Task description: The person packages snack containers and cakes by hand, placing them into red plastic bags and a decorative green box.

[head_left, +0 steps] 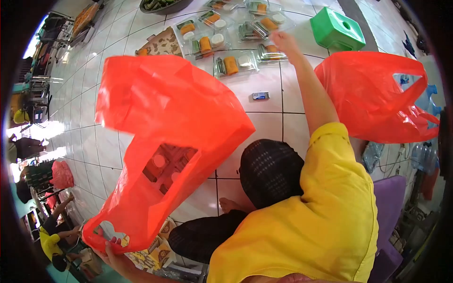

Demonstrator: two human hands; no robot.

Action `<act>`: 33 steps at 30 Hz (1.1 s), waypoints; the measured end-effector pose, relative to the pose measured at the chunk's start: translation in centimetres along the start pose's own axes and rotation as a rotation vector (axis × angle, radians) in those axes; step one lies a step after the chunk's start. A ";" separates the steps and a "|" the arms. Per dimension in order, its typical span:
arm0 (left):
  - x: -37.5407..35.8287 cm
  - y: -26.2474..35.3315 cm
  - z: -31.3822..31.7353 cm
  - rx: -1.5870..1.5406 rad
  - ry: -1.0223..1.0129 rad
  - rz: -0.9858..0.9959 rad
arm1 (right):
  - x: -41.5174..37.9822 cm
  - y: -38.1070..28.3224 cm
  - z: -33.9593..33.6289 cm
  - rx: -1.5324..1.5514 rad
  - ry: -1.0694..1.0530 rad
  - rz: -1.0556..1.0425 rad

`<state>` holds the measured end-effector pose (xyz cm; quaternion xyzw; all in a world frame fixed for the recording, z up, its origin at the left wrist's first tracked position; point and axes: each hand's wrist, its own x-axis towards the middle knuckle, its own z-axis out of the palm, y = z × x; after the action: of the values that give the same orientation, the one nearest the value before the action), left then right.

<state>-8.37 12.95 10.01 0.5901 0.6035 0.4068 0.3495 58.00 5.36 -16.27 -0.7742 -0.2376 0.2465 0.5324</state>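
My left hand (113, 260), at the lower left, is closed around the handle end of a large red plastic bag (174, 94). The bag is spread wide, and through its handle hole clear boxes show inside. My right hand (284, 45) is stretched far forward, its fingers curled at the edge of a clear plastic snack box (267, 24). That box holds an orange-brown roll, something green and a white round item. Just below the hand lies another snack box (271, 53). More such boxes (236, 63) are grouped on the tiled floor.
A green tissue box (337, 29) stands at the upper right, above a second red bag (368, 94). A small blue-and-white packet (260, 95) lies mid-floor. At the top is a dark bowl of greens (165, 5). A person in yellow (49, 243) is at the far left.
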 end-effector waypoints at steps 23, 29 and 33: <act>1.1 -1.0 2.0 -0.012 0.055 -0.057 | -8.7 10.3 -1.4 -1.097 -0.110 0.083; -2.3 2.4 2.7 -0.022 -0.078 -0.171 | -7.3 17.6 -3.1 -0.124 -0.386 0.373; -3.3 1.4 2.8 -0.100 -0.167 -0.136 | -10.2 22.2 -3.8 -0.380 -0.187 0.509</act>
<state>-5.02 9.85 9.92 0.5615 0.5900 0.3611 0.4542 54.90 -10.88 -34.67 -0.8682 -0.1262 0.3928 0.2755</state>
